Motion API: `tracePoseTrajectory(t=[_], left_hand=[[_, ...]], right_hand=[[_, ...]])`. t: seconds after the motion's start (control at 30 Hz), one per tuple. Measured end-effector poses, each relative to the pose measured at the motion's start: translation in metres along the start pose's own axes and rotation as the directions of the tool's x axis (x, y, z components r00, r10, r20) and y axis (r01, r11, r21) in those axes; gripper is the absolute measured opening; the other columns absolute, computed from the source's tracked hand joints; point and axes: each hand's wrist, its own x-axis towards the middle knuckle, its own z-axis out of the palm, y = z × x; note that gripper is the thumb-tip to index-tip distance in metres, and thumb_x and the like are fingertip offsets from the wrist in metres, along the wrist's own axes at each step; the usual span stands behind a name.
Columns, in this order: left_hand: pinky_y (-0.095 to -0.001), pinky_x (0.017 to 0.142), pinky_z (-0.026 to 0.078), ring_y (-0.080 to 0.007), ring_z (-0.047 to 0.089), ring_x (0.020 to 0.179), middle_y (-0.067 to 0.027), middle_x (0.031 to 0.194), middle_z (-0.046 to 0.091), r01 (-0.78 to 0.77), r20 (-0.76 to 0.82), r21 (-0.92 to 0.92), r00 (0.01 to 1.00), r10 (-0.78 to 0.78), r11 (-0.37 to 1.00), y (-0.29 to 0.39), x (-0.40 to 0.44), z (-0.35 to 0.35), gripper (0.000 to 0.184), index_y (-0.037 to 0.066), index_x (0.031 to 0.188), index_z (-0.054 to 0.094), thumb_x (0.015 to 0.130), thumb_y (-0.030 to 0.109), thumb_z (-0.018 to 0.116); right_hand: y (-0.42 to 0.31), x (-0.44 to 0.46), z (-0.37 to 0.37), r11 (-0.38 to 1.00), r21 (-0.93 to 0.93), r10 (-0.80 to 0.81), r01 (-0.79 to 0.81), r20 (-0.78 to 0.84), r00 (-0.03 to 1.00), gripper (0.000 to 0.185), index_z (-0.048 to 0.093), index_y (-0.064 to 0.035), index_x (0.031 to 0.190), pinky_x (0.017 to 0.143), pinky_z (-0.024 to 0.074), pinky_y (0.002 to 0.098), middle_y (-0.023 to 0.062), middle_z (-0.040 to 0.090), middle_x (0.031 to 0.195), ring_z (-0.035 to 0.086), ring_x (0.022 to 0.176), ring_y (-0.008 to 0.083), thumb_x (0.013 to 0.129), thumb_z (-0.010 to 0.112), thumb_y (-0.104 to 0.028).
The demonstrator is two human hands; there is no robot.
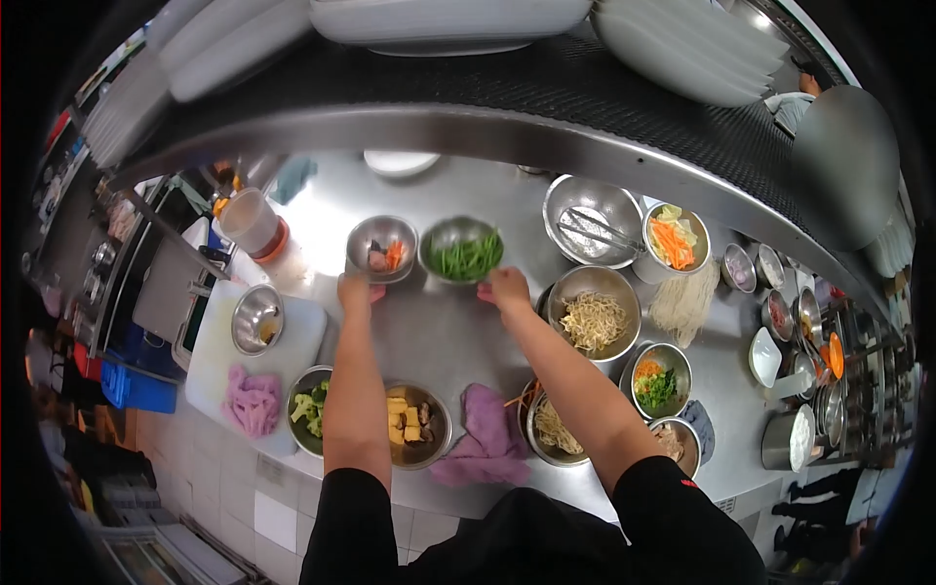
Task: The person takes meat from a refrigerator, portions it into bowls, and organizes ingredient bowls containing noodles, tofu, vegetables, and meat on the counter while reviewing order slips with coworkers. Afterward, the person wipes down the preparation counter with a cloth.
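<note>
My left hand (356, 293) grips the near rim of a small steel bowl (358, 240) with orange carrot pieces and some pinkish bits inside. To its right, a second steel bowl (436, 237) carries cut green vegetables (466, 257), probably green beans or scallions, slightly blurred. My right hand (507, 291) is closed on that bowl's lower right rim. Both bowls are side by side at the middle of the steel counter (429, 327), almost touching. Fingers of both hands are partly hidden by the rims.
Overhead runs a shelf (409, 125) stacked with white dishes. Bowls of bean sprouts (593, 322), chopped greens (659, 388), tofu-like cubes (402, 421) and broccoli (310, 409) surround my arms. Purple cloths (486, 429) lie at the front; a white cutting board (210, 366) is left.
</note>
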Motion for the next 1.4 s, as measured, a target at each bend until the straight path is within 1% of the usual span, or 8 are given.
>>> tracePoseTrajectory(t=[0.2,0.3,0.43,0.47,0.6,0.63,0.83,1.4], left_hand=[[-0.0416,0.059,0.055,-0.0296,0.063,0.077,-0.0152,0.096,0.058,0.221,0.159,-0.134,0.967,-0.199,0.966,-0.011,0.060,0.035,0.035,0.002,0.113,0.052,0.098,0.033,0.045],[-0.0425,0.059,0.052,-0.0277,0.060,0.078,-0.0105,0.097,0.056,-0.067,-0.045,0.067,0.997,0.071,0.995,0.018,0.009,0.050,0.032,0.007,0.116,0.054,0.098,0.033,0.047],[-0.0381,0.079,0.051,-0.0321,0.065,0.089,-0.0148,0.109,0.064,-0.602,0.225,0.486,0.787,0.575,0.634,-0.009,0.034,0.017,0.026,0.009,0.113,0.062,0.092,0.023,0.059],[-0.0371,0.084,0.050,-0.0325,0.064,0.098,-0.0172,0.110,0.065,-0.449,0.118,0.534,0.878,0.463,0.716,0.017,-0.002,0.017,0.030,0.008,0.114,0.062,0.090,0.027,0.062],[-0.0367,0.078,0.052,-0.0264,0.065,0.095,-0.0141,0.111,0.065,-0.587,0.258,0.427,0.808,0.529,0.688,0.039,-0.039,-0.057,0.040,0.010,0.126,0.056,0.091,0.029,0.061],[-0.0319,0.073,0.053,-0.0214,0.064,0.092,-0.0114,0.114,0.063,-0.416,0.294,0.056,0.876,0.383,0.908,0.064,-0.090,-0.072,0.038,0.010,0.128,0.053,0.094,0.026,0.058],[-0.0276,0.070,0.051,-0.0155,0.062,0.082,-0.0099,0.112,0.065,-0.428,0.278,0.198,0.887,0.368,0.882,0.079,-0.207,-0.131,0.045,0.006,0.132,0.052,0.097,0.034,0.056],[-0.0245,0.060,0.048,-0.0120,0.059,0.070,-0.0082,0.098,0.065,-0.384,0.521,0.056,0.799,0.301,0.922,0.028,-0.373,0.026,0.034,0.000,0.123,0.053,0.100,0.025,0.050]], right_hand=[[-0.011,-0.035,-0.023,0.977,-0.078,-0.186,0.199,0.145,0.972,0.025,0.053,0.0009,0.113,0.065,0.0564,0.0323,0.0120,0.059,0.100,0.066,0.080,0.0198,0.090,0.050,-0.008],[-0.024,-0.104,-0.071,0.961,0.056,-0.276,0.270,0.241,0.931,0.020,0.055,-0.0010,0.110,0.070,0.0577,0.0318,0.0100,0.059,0.100,0.067,0.085,0.0205,0.091,0.050,-0.004],[-0.031,-0.200,-0.156,0.959,0.107,-0.278,0.261,0.210,0.937,0.012,0.057,-0.0007,0.104,0.073,0.0563,0.0313,0.0120,0.064,0.101,0.067,0.085,0.0196,0.095,0.052,-0.007],[-0.024,-0.218,-0.175,0.963,0.112,-0.259,0.244,0.148,0.954,0.011,0.059,0.0000,0.099,0.072,0.0549,0.0311,0.0109,0.065,0.096,0.067,0.081,0.0185,0.095,0.051,-0.008],[0.001,-0.281,-0.220,0.976,0.117,-0.191,0.183,0.060,0.980,0.013,0.059,-0.0005,0.097,0.068,0.0541,0.0302,0.0096,0.065,0.094,0.064,0.075,0.0166,0.096,0.051,-0.010],[0.010,-0.291,-0.228,0.981,0.123,-0.156,0.150,0.037,0.987,0.014,0.059,-0.0005,0.097,0.064,0.0544,0.0318,0.0122,0.065,0.091,0.064,0.070,0.0178,0.096,0.051,-0.012],[0.058,-0.320,-0.242,0.982,0.116,-0.165,0.148,0.150,0.975,0.019,0.059,-0.0009,0.097,0.067,0.0535,0.0294,0.0103,0.067,0.092,0.064,0.073,0.0150,0.099,0.053,-0.019],[0.041,-0.362,-0.387,0.908,0.196,-0.338,0.372,-0.186,0.923,0.012,0.058,-0.0014,0.103,0.068,0.0538,0.0272,0.0072,0.065,0.095,0.063,0.076,0.0130,0.094,0.055,-0.007]])
